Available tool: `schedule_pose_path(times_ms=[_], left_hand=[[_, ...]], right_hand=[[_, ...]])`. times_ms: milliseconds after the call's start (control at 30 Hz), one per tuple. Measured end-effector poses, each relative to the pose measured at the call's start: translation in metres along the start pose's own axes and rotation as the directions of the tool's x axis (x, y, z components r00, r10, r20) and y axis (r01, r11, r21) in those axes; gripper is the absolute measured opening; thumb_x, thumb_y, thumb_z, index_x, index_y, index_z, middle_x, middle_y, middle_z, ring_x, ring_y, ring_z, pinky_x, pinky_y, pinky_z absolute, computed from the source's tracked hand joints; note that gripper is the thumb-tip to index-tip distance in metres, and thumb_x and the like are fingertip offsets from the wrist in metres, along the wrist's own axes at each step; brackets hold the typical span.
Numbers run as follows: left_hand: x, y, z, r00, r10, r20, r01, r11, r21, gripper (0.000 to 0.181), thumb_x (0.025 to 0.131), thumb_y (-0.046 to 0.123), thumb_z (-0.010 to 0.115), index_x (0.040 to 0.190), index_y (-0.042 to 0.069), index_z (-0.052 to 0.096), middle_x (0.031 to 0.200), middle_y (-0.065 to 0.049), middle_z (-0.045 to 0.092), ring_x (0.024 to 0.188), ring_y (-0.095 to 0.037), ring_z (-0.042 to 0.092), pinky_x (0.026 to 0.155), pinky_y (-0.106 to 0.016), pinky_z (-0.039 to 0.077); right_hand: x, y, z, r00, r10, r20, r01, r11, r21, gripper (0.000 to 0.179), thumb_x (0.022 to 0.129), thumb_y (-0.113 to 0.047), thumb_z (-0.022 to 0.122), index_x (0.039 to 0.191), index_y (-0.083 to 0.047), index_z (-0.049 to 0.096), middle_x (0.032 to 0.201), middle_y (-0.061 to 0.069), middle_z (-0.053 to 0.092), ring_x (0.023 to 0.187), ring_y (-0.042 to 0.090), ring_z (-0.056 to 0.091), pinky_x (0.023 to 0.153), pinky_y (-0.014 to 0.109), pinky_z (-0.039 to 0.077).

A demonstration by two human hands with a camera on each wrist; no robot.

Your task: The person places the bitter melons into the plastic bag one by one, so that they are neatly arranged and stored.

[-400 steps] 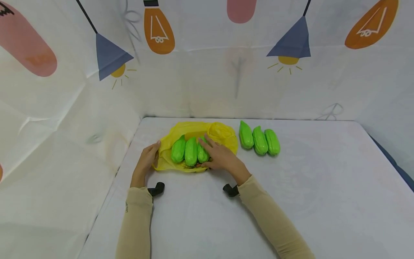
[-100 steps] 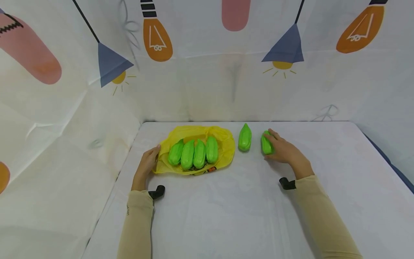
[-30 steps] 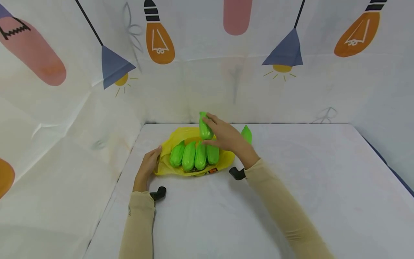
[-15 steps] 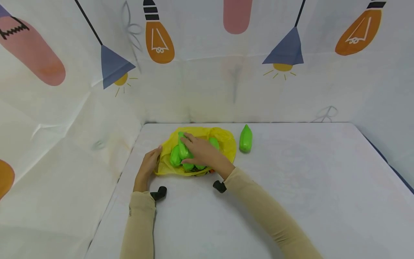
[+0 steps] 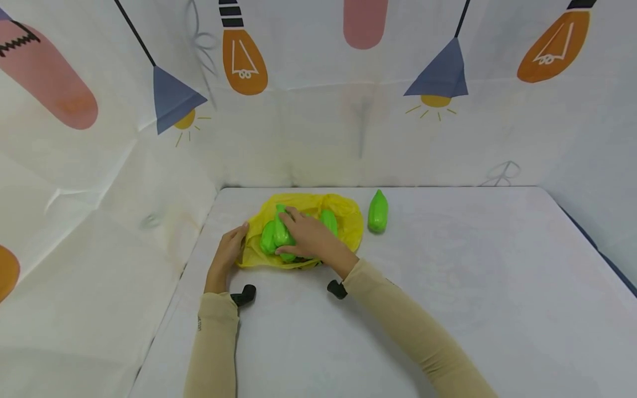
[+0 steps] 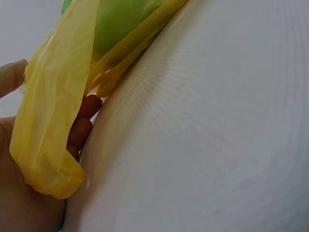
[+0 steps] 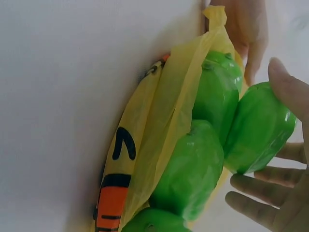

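A thin yellow plastic bag (image 5: 352, 221) lies open-mouthed on the table, several glossy green gourd-shaped vegetables inside it. My left hand (image 5: 226, 258) grips its left edge; in the left wrist view the bag film (image 6: 53, 116) passes between thumb and curled fingers. Inside the bag, my right hand (image 5: 314, 239) holds one green gourd-shaped vegetable (image 5: 282, 231) on top of the others. The right wrist view shows thumb and fingertips on either side of this vegetable (image 7: 263, 128), some fingers spread past it. My right hand partly hides the row beneath.
One more green gourd-shaped vegetable (image 5: 378, 211) lies on the white table (image 5: 473, 287) just right of the bag. Behind and to the left hangs a pale sheet (image 5: 318, 132) printed with lamps and bulbs. Each wrist carries a small black camera (image 5: 244, 296).
Over the last seconds my right hand took a vegetable from right of the bag, carried it left and lowered it onto the others. It has barely moved since half a second ago.
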State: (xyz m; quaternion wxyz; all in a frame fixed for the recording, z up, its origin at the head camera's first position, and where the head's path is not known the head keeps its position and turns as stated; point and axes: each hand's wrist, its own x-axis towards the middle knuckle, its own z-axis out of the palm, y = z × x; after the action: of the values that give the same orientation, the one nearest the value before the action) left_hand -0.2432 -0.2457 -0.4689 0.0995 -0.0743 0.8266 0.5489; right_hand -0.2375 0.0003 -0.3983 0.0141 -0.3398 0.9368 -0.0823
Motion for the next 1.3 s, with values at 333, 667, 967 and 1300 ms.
schedule_pose_path(times_ms=[333, 667, 967, 1300], left_hand=[[0.001, 0.0, -0.002, 1.0, -0.02, 0.0, 0.02, 1.0, 0.002, 0.079, 0.099, 0.063, 0.037, 0.15, 0.003, 0.038, 0.157, -0.015, 0.033, 0.146, -0.031, 0.026, 0.121, -0.048, 0.02], [0.001, 0.001, -0.002, 1.0, -0.006, -0.018, 0.006, 1.0, 0.007, 0.077, 0.099, 0.062, 0.036, 0.144, 0.001, 0.046, 0.15, -0.017, 0.042, 0.137, -0.029, 0.036, 0.119, -0.047, 0.026], [0.0, -0.001, -0.002, 1.0, -0.007, -0.017, 0.007, 1.0, 0.0, 0.075, 0.1, 0.06, 0.037, 0.146, 0.002, 0.044, 0.153, -0.016, 0.039, 0.141, -0.03, 0.034, 0.119, -0.048, 0.025], [-0.001, -0.001, -0.003, 1.0, 0.003, -0.012, -0.003, 1.0, 0.003, 0.075, 0.1, 0.061, 0.037, 0.147, 0.003, 0.043, 0.154, -0.016, 0.038, 0.143, -0.031, 0.032, 0.12, -0.047, 0.023]], right_hand=[[0.0, -0.008, 0.005, 0.999, -0.036, -0.006, 0.036, 0.998, -0.043, 0.093, 0.085, -0.07, 0.058, 0.151, -0.009, 0.032, 0.153, 0.016, 0.033, 0.109, 0.03, 0.063, 0.097, 0.043, 0.052], [0.001, -0.019, 0.004, 0.998, -0.032, 0.061, 0.038, 0.994, -0.101, 0.097, 0.087, -0.071, 0.052, 0.157, -0.012, 0.019, 0.161, 0.014, 0.023, 0.133, 0.03, 0.049, 0.11, 0.049, 0.041], [-0.003, -0.019, 0.003, 0.999, -0.033, 0.035, 0.038, 0.991, -0.13, 0.099, 0.086, -0.074, 0.051, 0.158, -0.016, 0.017, 0.163, 0.012, 0.018, 0.134, 0.03, 0.048, 0.11, 0.05, 0.041], [-0.011, -0.007, -0.007, 1.0, -0.021, -0.022, 0.019, 0.994, -0.104, 0.097, 0.085, -0.073, 0.053, 0.157, -0.016, 0.022, 0.162, 0.01, 0.024, 0.137, 0.034, 0.044, 0.11, 0.053, 0.039]])
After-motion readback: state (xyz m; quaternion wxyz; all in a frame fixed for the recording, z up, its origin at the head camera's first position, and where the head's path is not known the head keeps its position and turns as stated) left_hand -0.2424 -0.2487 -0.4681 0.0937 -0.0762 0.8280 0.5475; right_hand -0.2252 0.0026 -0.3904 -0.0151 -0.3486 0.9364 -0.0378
